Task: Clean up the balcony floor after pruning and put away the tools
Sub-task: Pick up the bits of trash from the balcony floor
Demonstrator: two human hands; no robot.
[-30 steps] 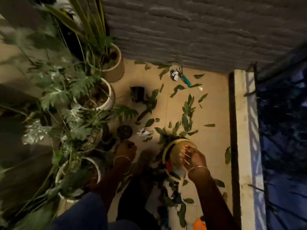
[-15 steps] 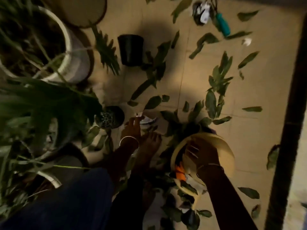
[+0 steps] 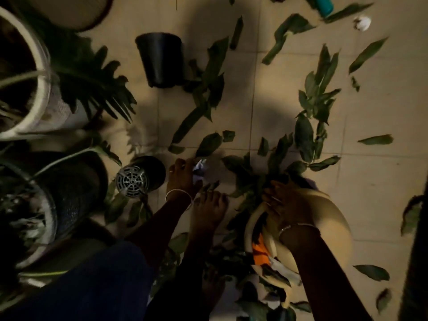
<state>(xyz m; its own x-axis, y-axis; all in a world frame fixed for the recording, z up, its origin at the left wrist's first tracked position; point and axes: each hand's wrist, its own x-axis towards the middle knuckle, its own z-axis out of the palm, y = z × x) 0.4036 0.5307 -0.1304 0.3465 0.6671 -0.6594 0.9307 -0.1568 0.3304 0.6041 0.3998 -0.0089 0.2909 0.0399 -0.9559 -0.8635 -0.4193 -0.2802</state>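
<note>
On a dim, tiled balcony floor point(image 3: 143, 126), seen from above, a white planter point(image 3: 44, 93) and a dark mesh pot point(image 3: 76, 193) crowd the left edge, with fronds spilling over them. Just right of the mesh pot lies a small dark pot point(image 3: 132, 181), a pale grille facing the camera. Farther off, a black plastic pot point(image 3: 162, 59) sits on the tiles. Near the centre, the person's left hand point(image 3: 183, 179), a bangle at the wrist, grasps a pale scrap point(image 3: 199, 167) on the floor, close beside a bare foot point(image 3: 208, 212). Cut leaves point(image 3: 305, 133) lie scattered across the middle and right of the floor. They are thickest in a heap at the mouth of a cream bowl point(image 3: 335, 228), which is tilted at near right with an orange scrap point(image 3: 259, 251) and more leaves inside. The right hand point(image 3: 284, 205) grips the bowl's rim, fingers curled over the edge among the leaves. At the far right, a teal tool handle point(image 3: 325, 5) is cut off by the frame's top edge, with a crumpled white scrap point(image 3: 362, 22) just beside it.
</note>
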